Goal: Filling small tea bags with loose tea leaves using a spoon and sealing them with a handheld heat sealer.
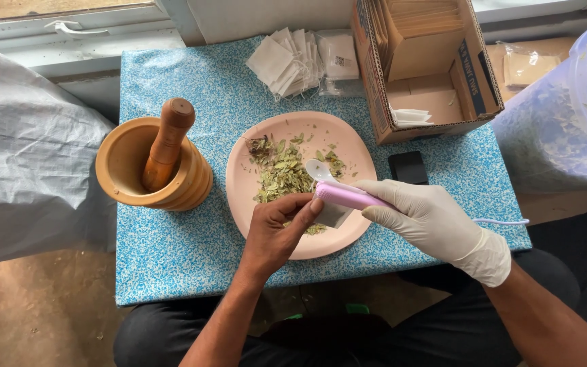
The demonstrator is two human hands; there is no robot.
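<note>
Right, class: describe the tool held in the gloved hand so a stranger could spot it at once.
Start at the blue speckled table and find the pink plate of dried leaves at its centre. Over the plate's near edge, the white-gloved right hand grips a pink wand-shaped tool. Unlike the wooden pestle nearby, it has a white spoon-like tip and a trailing cord.

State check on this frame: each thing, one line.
Bare left hand: pinching a small white sachet over the plate.
Gloved right hand: grip closed on pink-handled scoop, bowl over the leaves.
Round pink plate: holds loose dried green leaves.
Wooden mortar: wooden pestle leaning inside.
Brown cardboard box: open, packets stacked inside.
White empty sachets: piled on blue patterned table.
</note>
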